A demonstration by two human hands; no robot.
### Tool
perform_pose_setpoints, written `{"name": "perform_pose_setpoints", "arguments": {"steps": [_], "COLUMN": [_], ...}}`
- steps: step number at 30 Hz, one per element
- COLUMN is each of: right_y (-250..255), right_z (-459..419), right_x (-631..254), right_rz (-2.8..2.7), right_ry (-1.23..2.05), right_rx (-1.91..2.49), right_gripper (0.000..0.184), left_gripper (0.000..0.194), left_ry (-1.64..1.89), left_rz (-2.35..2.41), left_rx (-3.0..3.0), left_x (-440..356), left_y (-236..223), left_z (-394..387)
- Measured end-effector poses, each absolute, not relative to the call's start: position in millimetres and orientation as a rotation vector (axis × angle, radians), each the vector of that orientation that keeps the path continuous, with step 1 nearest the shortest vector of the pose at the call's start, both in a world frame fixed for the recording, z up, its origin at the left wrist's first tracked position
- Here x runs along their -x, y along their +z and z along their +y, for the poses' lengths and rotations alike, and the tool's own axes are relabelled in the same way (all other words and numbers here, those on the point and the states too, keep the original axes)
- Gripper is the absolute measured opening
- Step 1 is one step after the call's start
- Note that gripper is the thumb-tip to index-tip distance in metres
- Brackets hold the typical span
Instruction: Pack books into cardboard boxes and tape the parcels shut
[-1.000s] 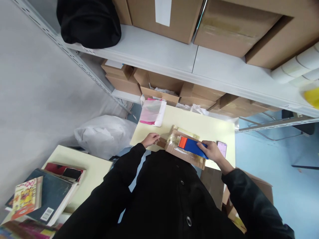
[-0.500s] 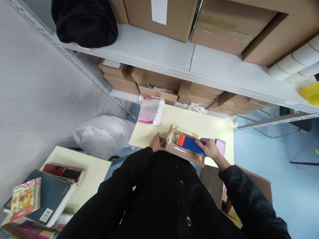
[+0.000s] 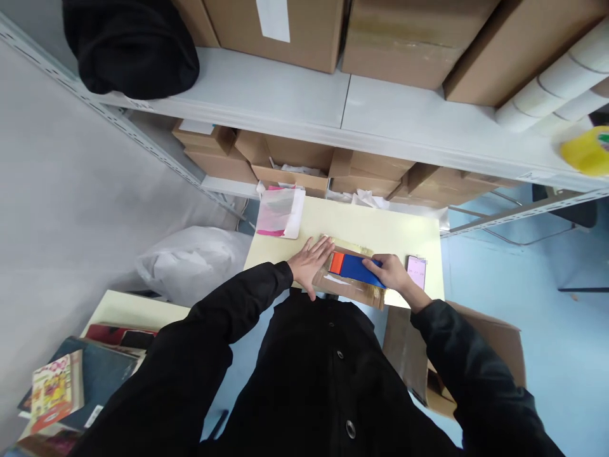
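Left hand (image 3: 309, 263) is spread over taped cardboard's (image 3: 360, 294) left end; blue-and-orange flat piece (image 3: 356, 268) is pinched by right hand (image 3: 392, 273) above tabletop (image 3: 352, 219).

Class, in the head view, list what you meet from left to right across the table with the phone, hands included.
Pink-and-white papers → left hand → blue-and-orange item → right hand → phone.

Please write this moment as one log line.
left hand: spread over taped cardboard | right hand: holds blue-orange object | phone: on table
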State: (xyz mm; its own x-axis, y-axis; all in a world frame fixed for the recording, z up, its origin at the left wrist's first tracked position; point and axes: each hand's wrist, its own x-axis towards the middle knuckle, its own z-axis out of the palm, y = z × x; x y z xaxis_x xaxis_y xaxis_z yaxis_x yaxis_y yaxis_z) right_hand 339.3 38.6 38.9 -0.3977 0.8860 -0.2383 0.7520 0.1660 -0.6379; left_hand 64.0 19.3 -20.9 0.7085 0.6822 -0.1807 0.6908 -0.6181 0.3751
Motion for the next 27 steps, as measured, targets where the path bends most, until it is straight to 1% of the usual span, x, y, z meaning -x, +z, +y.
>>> {"name": "perform_pose_setpoints", "arguments": {"steps": [4, 14, 20, 23, 27], "right_y": [43, 56, 58, 64, 70], "right_z": [42, 61, 70, 76, 87], "right_x": [-340, -326, -308, -320, -367], "right_rz": [-2.252, -2.441, -2.531, -2.531, -2.486], "right_ry": [1.073, 1.125, 1.175, 1.2, 1.276], "right_rx": [1.574, 1.511, 1.462, 1.504, 1.605], "right_gripper": [0.049, 0.051, 0.049, 0.051, 0.053], "left_gripper": [0.14, 0.132, 0.133, 0.134, 0.133], "left_ry": [-0.132, -0.237, -0.268, -0.277, -0.294], "left_rz": [1.152, 1.366, 1.46, 1.496, 1.636], "left_rx": [-2.493, -2.446, -2.387, -2.362, -2.295], "left_x": [-75, -64, -55, -53, -36], "left_y": [-21, -13, -10, -10, -9], "left_z": [19, 9, 4, 2, -1]}}
